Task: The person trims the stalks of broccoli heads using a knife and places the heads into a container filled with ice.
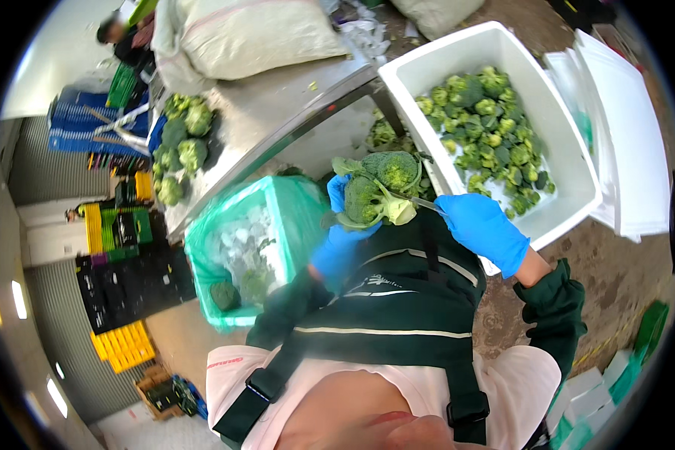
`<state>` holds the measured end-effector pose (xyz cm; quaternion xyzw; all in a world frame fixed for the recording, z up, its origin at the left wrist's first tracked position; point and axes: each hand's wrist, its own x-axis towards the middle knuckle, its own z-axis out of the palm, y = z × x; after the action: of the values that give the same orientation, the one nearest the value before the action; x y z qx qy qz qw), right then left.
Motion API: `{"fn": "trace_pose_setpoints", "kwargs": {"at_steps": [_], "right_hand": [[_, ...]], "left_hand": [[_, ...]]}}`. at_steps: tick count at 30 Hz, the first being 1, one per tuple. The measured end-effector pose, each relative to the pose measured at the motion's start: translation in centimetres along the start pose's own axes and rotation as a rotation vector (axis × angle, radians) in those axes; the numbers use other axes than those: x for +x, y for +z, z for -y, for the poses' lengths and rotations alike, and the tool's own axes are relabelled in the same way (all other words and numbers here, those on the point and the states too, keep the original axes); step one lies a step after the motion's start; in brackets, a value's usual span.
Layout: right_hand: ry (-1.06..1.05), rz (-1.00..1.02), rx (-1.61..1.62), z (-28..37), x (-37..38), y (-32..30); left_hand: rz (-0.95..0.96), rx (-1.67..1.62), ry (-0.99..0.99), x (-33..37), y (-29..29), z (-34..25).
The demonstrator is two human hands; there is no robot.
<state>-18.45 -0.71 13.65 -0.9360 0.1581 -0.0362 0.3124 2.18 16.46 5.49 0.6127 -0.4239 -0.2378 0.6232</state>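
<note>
My left hand [343, 241], in a blue glove, is closed around a broccoli head [373, 196] in front of my apron. The broccoli is tilted, with its pale cut stem toward the right. In my gloved right hand [486, 231] is a knife [426, 202], its blade reaching to the stem; the handle is hidden by the fingers. Just beyond the right hand stands a white foam box [427, 66] holding many cut florets [495, 135]. Left of my left hand, a crate lined with green plastic [201, 244] contains ice [241, 238] and a broccoli head [223, 295].
Several whole broccoli heads [191, 154] lie on the metal table [266, 94] at the far left. A large white sack [259, 37] rests behind them. White foam lids [628, 142] lean right of the foam box. Another person [131, 41] is at the far upper left.
</note>
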Motion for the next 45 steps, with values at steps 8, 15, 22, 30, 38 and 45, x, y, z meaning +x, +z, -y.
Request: {"fn": "trace_pose_setpoints", "kwargs": {"at_steps": [8, 15, 22, 30, 38, 45], "right_hand": [[-0.158, 0.17, 0.007, 3.4, 4.5, 3.2], [0.042, 0.191, -0.04, 0.0, 4.4, 11.3], [-0.188, 0.115, 0.879, 11.1, 12.1, 9.5], [-0.17, 0.035, 1.072, 13.6, 13.9, 16.4], [0.237, -0.442, 1.749, 10.4, 15.7, 12.4], [0.67, 0.101, 0.741, 3.7, 13.2, 17.4]], "left_hand": [[-0.131, 0.295, -0.009, -5.5, -3.3, -6.3], [-0.538, 0.013, -0.234, -8.7, -5.3, -5.6], [-0.412, 0.09, 0.029, -8.9, -8.1, -6.0], [-0.516, -0.385, -0.136, -13.8, -11.7, -2.4], [-0.7, -1.126, -0.566, -15.0, -13.3, -3.3], [-0.381, -1.622, -0.157, -12.5, -17.5, -1.3]]}}
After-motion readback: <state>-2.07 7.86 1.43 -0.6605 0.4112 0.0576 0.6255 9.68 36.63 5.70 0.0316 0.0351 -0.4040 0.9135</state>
